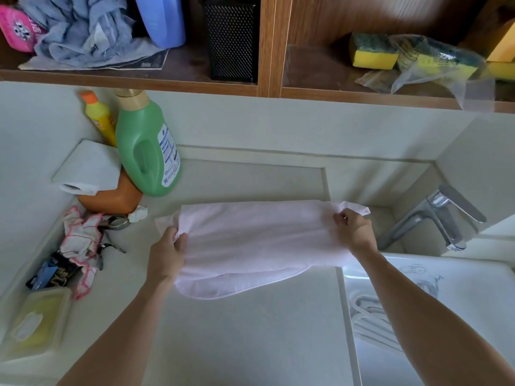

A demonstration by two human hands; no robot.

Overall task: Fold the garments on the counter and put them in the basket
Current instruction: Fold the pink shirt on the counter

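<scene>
- Far left, near edge of my desk (250, 335): a wipes pack (34, 321) with a yellow lid. Just behind it lie a dark packet (53, 273) and a crumpled pink-edged cloth (79, 246). All three are clear of the garment.
- Left, rear: a paper roll (89, 168) lies on its side against an orange container (111, 197). A yellow bottle (99, 118) and a green bottle (147, 154) stand behind, the green one leaning.
- My left hand (167, 253): fingers curled round the left end of the garment (259, 240), grasping the folded layers.
- The garment, pale and partly folded, lies flat across the desk between my two hands. Its long axis runs left to right and a rounded hem shows at the near edge. Nothing rests on it.
- My right hand (354, 231): fingertips pinch the garment's right end, where a small flap sticks out beyond the knuckles. This end reaches the desk's right border.
- Right: a chrome faucet (443, 215) stands just beyond my right hand, apart from the cloth. The white sink (459, 288) lies below it, under my right forearm.
- Above, left to right on the wooden shelf (195, 84): a heap of blue-grey cloth (83, 32), a blue bottle (161, 20), a black mesh box (232, 40), and yellow-and-green sponges (374, 51), some of them in a clear bag.
</scene>
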